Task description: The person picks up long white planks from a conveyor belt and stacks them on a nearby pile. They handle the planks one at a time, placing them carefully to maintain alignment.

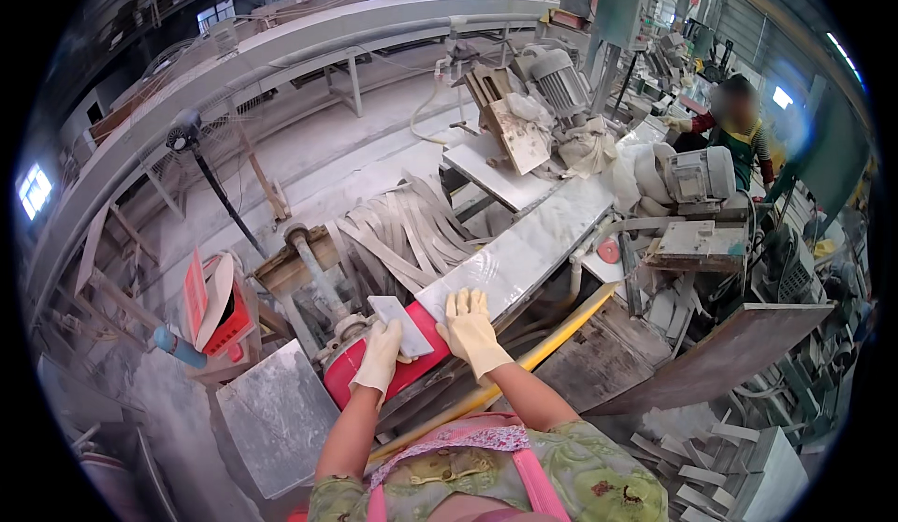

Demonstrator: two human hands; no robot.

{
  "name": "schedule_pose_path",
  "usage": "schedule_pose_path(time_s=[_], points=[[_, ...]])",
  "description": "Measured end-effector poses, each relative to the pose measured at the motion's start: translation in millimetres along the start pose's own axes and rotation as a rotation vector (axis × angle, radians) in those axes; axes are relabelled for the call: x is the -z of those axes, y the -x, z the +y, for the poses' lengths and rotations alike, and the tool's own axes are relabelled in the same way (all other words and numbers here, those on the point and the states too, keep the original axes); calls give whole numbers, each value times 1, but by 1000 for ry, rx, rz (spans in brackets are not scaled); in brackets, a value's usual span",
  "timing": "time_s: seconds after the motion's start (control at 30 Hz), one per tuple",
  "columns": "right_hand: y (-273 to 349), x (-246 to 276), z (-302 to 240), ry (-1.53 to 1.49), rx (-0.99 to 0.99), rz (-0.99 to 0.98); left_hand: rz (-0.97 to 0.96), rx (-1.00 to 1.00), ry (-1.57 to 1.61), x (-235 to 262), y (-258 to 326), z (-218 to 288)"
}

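— While the red machine guard (360, 372) is taken as the reference point, where is the small tile found?

— One small grey rectangular tile (400, 326) is recorded lying over the top of the guard. It is gripped at its lower left edge by the left hand (379, 358), whose gloved fingers are curled round it. The tile extends up and to the right from that hand.

— And the other hand?

— The right hand (470, 330), also gloved, is laid flat with fingers spread on the near end of a long pale stone slab (524, 251). Nothing is clasped by it. It is placed just beside the tile's right edge; whether contact is made cannot be told.

— What counts are entered?

— Two gloved hands, one small tile and one long slab on the machine bed are noted. One grey square slab (276, 419) is seen leaning at lower left. One standing fan (184, 136) is seen at upper left. A heap of pale offcut strips (402, 227) is observed behind the guard; their number cannot be counted. One other person (734, 124) is seen at the far end of the line.
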State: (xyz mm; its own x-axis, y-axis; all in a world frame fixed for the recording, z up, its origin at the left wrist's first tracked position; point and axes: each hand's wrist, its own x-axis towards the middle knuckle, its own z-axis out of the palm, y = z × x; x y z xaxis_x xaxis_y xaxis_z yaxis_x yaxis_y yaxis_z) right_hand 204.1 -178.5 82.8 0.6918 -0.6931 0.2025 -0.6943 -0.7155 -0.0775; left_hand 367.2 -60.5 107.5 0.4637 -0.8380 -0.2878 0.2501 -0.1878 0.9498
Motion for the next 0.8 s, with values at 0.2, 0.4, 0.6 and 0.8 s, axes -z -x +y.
schedule_pose_path(time_s=[0.2,0.4,0.6,0.8], points=[[-25,20,31,-639,-91,48,-56,-64,-71,-37,-31,-9],[-21,29,10,-942,-76,36,20,31,-182,-72,-31,14],[2,25,65,-93,-68,93,190,155,-510,-88,-31,18],[-10,12,69,-92,7,-43,181,92,-195,-88,-39,6]])
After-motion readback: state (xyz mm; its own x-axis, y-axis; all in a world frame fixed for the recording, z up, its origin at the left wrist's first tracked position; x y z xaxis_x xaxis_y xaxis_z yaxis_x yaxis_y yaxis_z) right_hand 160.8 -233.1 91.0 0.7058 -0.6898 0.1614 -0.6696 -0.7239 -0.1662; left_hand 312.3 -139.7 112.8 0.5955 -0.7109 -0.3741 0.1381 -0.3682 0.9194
